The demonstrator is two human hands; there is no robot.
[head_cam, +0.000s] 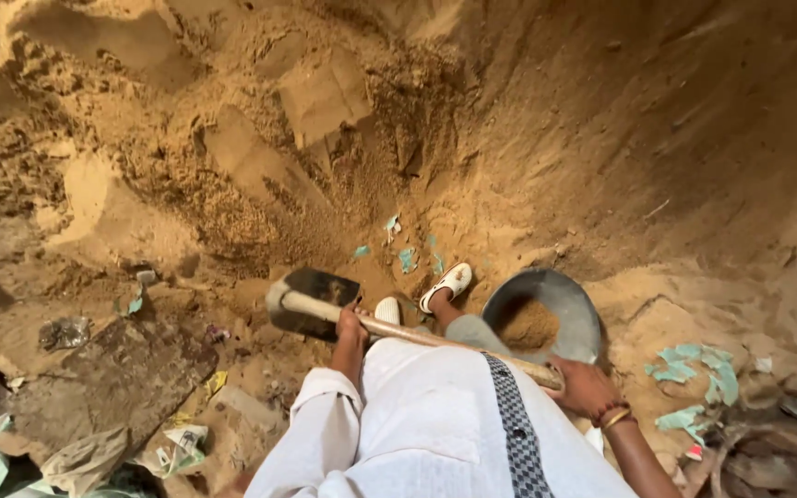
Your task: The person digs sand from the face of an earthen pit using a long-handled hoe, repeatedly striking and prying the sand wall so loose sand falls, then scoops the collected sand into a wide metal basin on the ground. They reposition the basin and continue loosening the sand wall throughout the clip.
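I stand in a sandy pit and hold a shovel across my body. Its dark metal blade [317, 300] lies low at centre-left, and the pale wooden handle [435, 339] runs to the right. My left hand [352, 325] grips the handle close to the blade. My right hand [585, 385], with bangles on the wrist, grips the handle's far end. A round grey metal pan [566, 304] with some sand in it sits on the ground to the right of my feet. My white shoes [447, 284] stand beside it.
A steep cut wall of loose sand [260, 157] rises ahead. Turquoise paper scraps [694, 364] lie at right and near the shoes. A dark flat slab [113, 378] and crumpled litter [182, 447] lie at lower left.
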